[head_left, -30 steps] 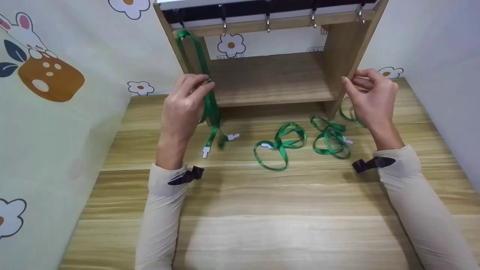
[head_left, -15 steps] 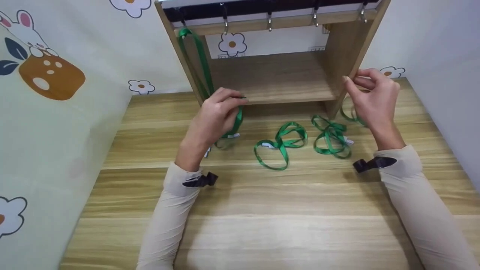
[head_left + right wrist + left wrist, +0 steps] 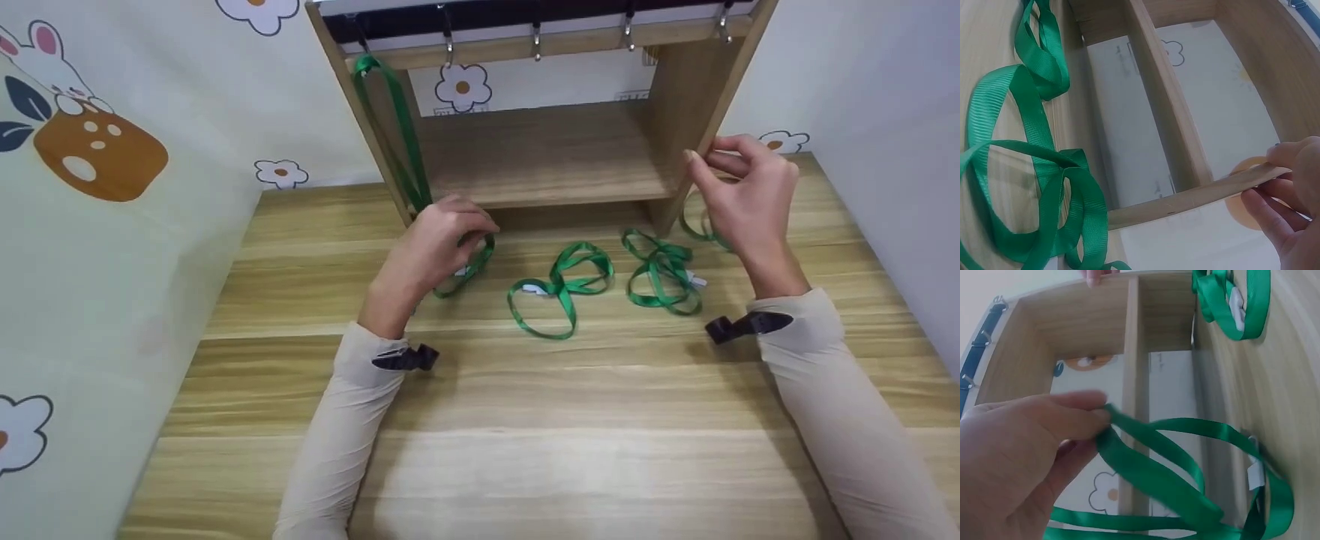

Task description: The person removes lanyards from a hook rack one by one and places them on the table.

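Left hand [image 3: 439,244], back up, pinches a green strap [image 3: 1157,481]; right hand [image 3: 754,187] pinches the rack [image 3: 694,82] side. Wall lettering [image 3: 634,96] is unclear.

From my left hand [image 3: 431,255], the hanging green lanyard [image 3: 407,124] blocks the way between 11 and 12 o'clock, while 1 o'clock opens into the compartment above the shelf board [image 3: 547,154]; a low gap runs beneath that board. The middle coiled lanyard [image 3: 558,288] obstructs me just past 3 o'clock. Bare tabletop [image 3: 570,427] gives me passage at 5 o'clock. Toward 11 o'clock from my right hand [image 3: 750,187], the side panel [image 3: 697,105] stands as a wall.
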A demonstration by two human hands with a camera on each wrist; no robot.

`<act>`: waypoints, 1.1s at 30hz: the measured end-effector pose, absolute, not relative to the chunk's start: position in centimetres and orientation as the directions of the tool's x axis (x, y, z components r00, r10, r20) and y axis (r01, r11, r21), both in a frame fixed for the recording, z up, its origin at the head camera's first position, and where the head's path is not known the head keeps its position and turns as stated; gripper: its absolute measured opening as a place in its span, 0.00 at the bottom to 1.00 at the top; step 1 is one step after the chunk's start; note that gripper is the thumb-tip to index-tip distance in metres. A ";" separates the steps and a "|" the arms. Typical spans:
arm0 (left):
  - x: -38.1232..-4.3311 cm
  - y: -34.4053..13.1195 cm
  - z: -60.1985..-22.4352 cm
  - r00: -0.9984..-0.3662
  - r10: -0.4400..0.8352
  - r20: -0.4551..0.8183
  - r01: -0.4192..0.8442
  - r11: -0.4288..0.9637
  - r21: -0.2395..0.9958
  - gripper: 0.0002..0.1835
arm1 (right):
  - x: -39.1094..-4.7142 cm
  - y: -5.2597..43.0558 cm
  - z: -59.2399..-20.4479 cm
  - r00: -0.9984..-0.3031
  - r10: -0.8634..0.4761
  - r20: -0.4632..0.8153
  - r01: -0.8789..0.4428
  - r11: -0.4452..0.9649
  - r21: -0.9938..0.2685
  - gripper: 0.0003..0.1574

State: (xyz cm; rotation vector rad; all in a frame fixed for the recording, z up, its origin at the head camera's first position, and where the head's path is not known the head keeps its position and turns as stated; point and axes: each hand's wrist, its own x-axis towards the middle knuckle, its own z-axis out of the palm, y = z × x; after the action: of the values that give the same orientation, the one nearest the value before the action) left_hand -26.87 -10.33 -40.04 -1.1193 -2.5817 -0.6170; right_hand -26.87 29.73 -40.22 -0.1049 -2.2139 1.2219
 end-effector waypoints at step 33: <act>-26.4 -10.3 -42.4 -0.780 0.592 -0.202 0.483 0.775 0.406 0.07 | -26.7 29.8 -40.5 -0.814 0.323 0.482 -0.232 0.581 -0.780 0.26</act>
State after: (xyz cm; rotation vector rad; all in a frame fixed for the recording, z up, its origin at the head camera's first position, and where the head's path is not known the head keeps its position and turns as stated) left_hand -26.44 -10.35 -42.41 -1.0175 -3.2600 -0.5917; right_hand -26.70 29.81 -40.46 -0.0717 -2.2146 1.2111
